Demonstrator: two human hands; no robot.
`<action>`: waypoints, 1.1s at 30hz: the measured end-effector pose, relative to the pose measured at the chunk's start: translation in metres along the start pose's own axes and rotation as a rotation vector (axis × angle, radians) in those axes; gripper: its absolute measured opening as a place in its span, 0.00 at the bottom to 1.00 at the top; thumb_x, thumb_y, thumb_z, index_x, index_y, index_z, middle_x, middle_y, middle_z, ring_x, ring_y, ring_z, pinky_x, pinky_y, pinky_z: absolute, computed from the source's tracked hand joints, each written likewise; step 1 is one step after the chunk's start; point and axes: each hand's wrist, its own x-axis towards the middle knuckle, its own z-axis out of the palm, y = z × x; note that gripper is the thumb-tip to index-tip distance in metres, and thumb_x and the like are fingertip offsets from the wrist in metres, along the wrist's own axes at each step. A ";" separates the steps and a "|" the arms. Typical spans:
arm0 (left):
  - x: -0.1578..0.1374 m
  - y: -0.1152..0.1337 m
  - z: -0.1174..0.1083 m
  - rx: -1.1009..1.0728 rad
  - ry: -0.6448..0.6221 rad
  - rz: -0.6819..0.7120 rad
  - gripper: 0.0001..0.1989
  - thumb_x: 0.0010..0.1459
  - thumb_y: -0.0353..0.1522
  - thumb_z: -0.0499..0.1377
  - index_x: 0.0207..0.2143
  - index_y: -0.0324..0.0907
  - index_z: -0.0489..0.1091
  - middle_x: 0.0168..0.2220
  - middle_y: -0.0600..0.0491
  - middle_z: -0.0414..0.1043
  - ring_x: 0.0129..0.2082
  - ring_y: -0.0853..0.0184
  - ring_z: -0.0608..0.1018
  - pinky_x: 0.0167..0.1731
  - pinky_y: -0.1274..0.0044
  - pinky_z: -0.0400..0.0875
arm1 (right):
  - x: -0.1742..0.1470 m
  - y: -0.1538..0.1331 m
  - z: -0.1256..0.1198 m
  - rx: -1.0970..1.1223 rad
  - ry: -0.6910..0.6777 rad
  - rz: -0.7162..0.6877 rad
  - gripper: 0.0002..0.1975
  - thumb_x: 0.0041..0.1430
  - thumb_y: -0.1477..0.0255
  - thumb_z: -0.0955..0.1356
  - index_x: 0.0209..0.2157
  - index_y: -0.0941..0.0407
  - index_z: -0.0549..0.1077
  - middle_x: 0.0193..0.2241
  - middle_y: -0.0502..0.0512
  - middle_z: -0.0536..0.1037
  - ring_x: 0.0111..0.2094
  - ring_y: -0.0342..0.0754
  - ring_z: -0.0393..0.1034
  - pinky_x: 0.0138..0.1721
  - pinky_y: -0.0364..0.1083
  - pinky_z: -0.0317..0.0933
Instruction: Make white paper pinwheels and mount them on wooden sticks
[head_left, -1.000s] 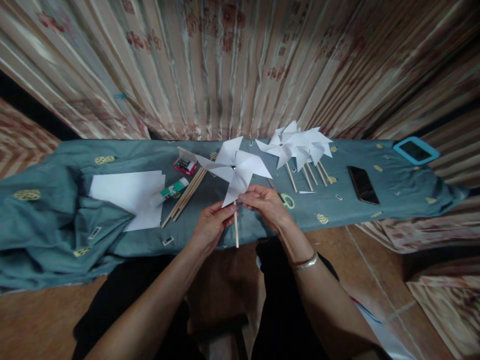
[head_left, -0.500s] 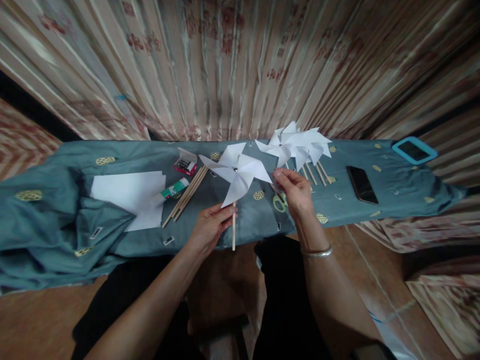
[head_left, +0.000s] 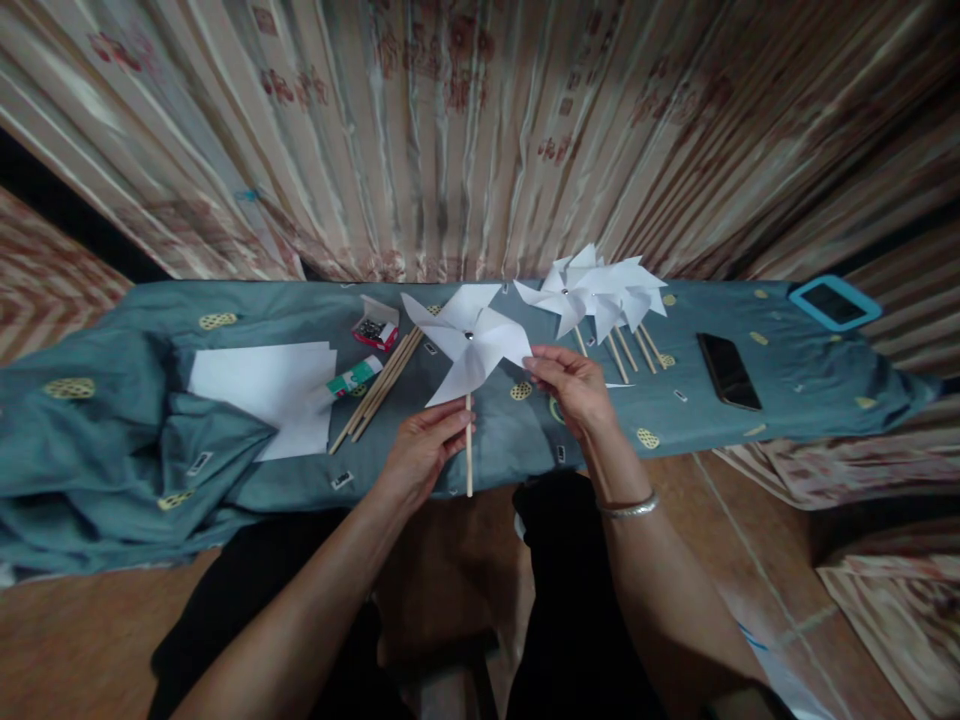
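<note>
A white paper pinwheel (head_left: 480, 340) on a thin wooden stick is held upright in front of me, a shiny pin at its centre. My left hand (head_left: 427, 450) is closed round the stick just below the blades. With thumb and fingertips pressed together, my right hand (head_left: 570, 385) is at the tip of the pinwheel's right blade. Beneath that hand lie scissors (head_left: 556, 409), mostly hidden, with part of a green handle showing. Several finished pinwheels (head_left: 626, 290) lie overlapped beyond my right hand.
On the green cloth (head_left: 495, 450) to the left are white paper sheets (head_left: 262, 375), a glue stick (head_left: 352, 379), several wooden sticks (head_left: 382, 390) and an open box of pins (head_left: 376, 325). A phone (head_left: 727, 370) and a blue-framed device (head_left: 836, 302) lie right. A curtain (head_left: 450, 150) hangs behind.
My right hand has moved left to the pinwheel's blade. The blades have turned slightly, while my left hand keeps its hold on the stick. The view has shifted a little.
</note>
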 end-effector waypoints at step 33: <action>0.004 -0.003 -0.002 -0.047 0.008 0.015 0.17 0.30 0.27 0.74 0.28 0.37 0.79 0.24 0.53 0.77 0.25 0.73 0.75 0.32 0.79 0.71 | -0.031 0.008 0.025 0.026 -0.282 0.064 0.16 0.41 0.58 0.76 0.19 0.56 0.76 0.18 0.49 0.76 0.19 0.38 0.62 0.23 0.40 0.55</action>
